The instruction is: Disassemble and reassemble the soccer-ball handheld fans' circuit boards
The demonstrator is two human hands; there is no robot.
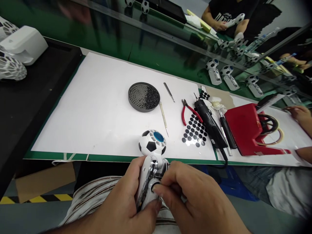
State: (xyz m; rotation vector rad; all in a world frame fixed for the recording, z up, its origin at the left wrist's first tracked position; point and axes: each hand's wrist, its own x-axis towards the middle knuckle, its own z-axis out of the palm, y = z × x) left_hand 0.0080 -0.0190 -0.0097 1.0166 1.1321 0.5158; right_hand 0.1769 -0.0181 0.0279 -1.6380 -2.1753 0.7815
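From the head cam: the left hand (126,196) is wrapped around a white gadget (152,144) with a football-patterned head, held over the lap (114,185) by the bench's near edge. The right hand (197,191) has its fingertips bunched at a round recess (153,182) on it; can't tell if they're pinched on something small.

What could go wrong, imo: any loose bit in there could slip and drop, since it's lap and floor below, not bench. Pushing hard off-centre might twist the gadget in the left grip.

Surface is a white sheet (97,97) over green, with a round grey tray (132,104) of tiny black bits, 2 slim tools (163,117), red-handled pliers (183,115), a black driver (210,123) and black dots (192,131). Bump that tray and the bits would probably scatter.

Room: red holder (243,126) to the right, similar gadgets (214,76) lined up beyond, a black-shirted co-worker (229,13) opposite, hazard tape (36,199) on the floor.
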